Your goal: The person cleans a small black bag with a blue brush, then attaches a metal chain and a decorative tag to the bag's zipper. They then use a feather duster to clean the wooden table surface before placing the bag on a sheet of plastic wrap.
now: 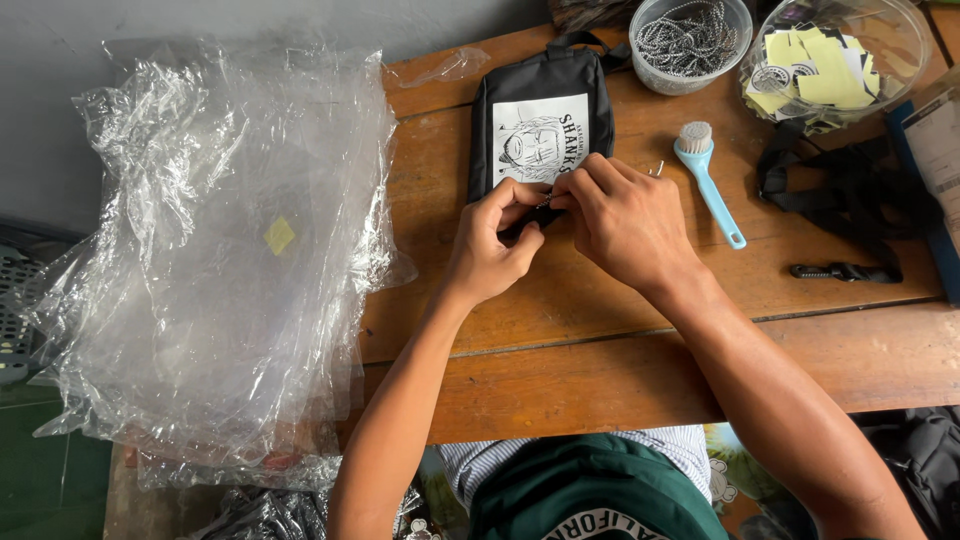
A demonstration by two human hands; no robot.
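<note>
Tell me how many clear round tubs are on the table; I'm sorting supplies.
2. One tub of ball chains stands beyond the black pouch; one tub of yellow tags sits to its right. Others may lie outside the view.

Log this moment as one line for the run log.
left hand: pinching near edge of black pouch | right hand: pinching same spot | blue brush: right of pouch | plastic bags: stacked left

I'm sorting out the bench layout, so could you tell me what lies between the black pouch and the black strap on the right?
In the head view, a light blue brush lies on the wooden table between the black pouch and the black strap.
</note>
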